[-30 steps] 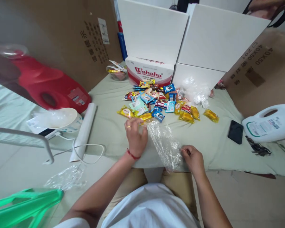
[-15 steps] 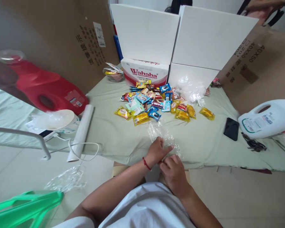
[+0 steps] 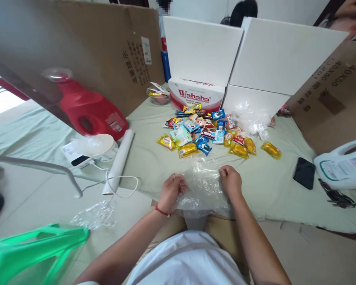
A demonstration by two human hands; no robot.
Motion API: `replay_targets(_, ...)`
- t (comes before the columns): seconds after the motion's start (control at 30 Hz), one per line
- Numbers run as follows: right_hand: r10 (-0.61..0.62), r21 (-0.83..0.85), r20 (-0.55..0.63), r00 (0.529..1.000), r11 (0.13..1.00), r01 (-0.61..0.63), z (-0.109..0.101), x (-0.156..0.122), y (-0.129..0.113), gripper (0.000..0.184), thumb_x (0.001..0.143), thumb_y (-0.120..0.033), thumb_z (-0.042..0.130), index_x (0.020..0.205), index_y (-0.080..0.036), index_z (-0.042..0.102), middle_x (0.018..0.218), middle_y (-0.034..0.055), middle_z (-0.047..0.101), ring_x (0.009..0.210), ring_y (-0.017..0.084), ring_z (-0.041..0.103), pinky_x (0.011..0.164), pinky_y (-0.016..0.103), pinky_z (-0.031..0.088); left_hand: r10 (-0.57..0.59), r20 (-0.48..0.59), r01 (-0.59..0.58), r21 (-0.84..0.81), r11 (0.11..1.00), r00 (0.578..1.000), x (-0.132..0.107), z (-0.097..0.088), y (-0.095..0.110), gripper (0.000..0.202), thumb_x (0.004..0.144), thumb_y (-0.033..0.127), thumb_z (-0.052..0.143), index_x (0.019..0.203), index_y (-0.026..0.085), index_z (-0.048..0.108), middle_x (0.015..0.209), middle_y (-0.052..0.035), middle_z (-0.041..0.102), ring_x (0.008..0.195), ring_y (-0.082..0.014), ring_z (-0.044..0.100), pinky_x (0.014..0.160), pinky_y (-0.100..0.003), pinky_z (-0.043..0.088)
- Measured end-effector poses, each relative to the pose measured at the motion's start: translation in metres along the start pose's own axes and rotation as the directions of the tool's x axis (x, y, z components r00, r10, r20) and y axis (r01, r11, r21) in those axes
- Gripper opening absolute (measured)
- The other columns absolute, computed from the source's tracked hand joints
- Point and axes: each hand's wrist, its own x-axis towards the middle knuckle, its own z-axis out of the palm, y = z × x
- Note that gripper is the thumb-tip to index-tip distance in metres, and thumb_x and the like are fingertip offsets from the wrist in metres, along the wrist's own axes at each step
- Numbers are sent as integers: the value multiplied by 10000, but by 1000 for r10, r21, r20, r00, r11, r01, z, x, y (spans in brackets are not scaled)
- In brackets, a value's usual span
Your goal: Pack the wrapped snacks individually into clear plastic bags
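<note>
A clear plastic bag [image 3: 206,186] is spread between my two hands at the table's front edge. My left hand [image 3: 172,190], with a red cord on its wrist, is closed on the bag's left side. On the opposite side, my right hand [image 3: 230,181] pinches the bag's edge. Just beyond the bag lies a heap of wrapped snacks [image 3: 207,132] in blue, red and yellow packets. One yellow packet [image 3: 271,150] rests apart to the right of the heap.
Behind the snacks stand a Wahaba carton [image 3: 195,95] and white boxes [image 3: 284,59]. Crumpled clear plastic [image 3: 252,118] lies beside them. At left are a red jug [image 3: 91,111] and a white roll [image 3: 118,162]; at right, a black phone [image 3: 304,173] and a white jug [image 3: 344,164].
My hands were close together on the bunched plastic and have moved apart, opening the bag out flat between them. The view has shifted, so the scene sits further right.
</note>
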Motion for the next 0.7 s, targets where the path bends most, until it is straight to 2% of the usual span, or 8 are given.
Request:
replay_targets(0.17,31,175,-24,999,984,-26,-19,3,16,327,890,-463,513,865,-209,718,851,61,737,764,210,633,742,316,443,65,-219,-21,196,980,973,-11,-61,11,430,682,549,735,874,207,557,753,15,627,580,-135,571,476,-224,358)
replay_targets(0.23,39,188,-30,999,982,-33,-28,2,18,348,885,-498,527,875,-210,722,854,68,742,766,216,641,749,325,451,276,-347,-150,347,926,896,-25,-71,18,391,692,486,753,921,216,586,768,20,594,645,-154,564,531,-249,413)
replay_targets(0.3,34,189,-42,999,982,-25,-36,0,16,363,886,-520,534,882,-211,723,862,72,744,776,223,646,756,332,457,533,-348,-321,510,798,771,-41,-66,28,259,766,398,724,937,234,619,780,15,576,674,-166,543,595,-280,448)
replay_targets(0.4,-1,170,-75,997,985,13,-42,-3,10,368,897,-528,535,897,-211,723,891,80,747,800,230,649,772,339,464,715,35,-599,574,558,699,-50,-36,36,78,906,274,610,932,270,682,862,-32,670,779,-208,608,742,-342,506)
replay_targets(0.47,-28,143,-103,994,989,43,-42,-4,12,370,910,-520,528,907,-207,724,906,84,746,811,232,650,783,341,466,659,352,-724,520,452,664,-35,-10,33,152,931,256,596,996,279,731,1007,-81,747,1017,-269,666,947,-417,507)
replay_targets(0.5,-37,122,-119,992,991,52,-41,-3,15,375,915,-516,522,914,-202,726,911,88,745,818,235,651,791,344,467,612,444,-746,512,425,654,-21,1,29,178,935,273,603,1048,276,742,1102,-106,760,1158,-307,650,1063,-470,455)
replay_targets(0.6,-47,12,-144,988,999,50,-42,3,38,396,930,-495,492,937,-187,741,928,106,744,829,243,650,792,349,463,509,503,-713,549,436,698,33,22,13,240,935,332,607,1117,259,745,1319,-150,722,1394,-394,533,1244,-629,197)
replay_targets(0.7,-72,-195,-49,996,979,61,-53,19,59,393,954,-458,475,937,-197,767,892,105,742,763,231,619,713,333,424,488,575,-752,546,369,657,74,22,-1,371,946,376,605,1288,267,697,1511,-140,614,1496,-392,440,1281,-641,53)
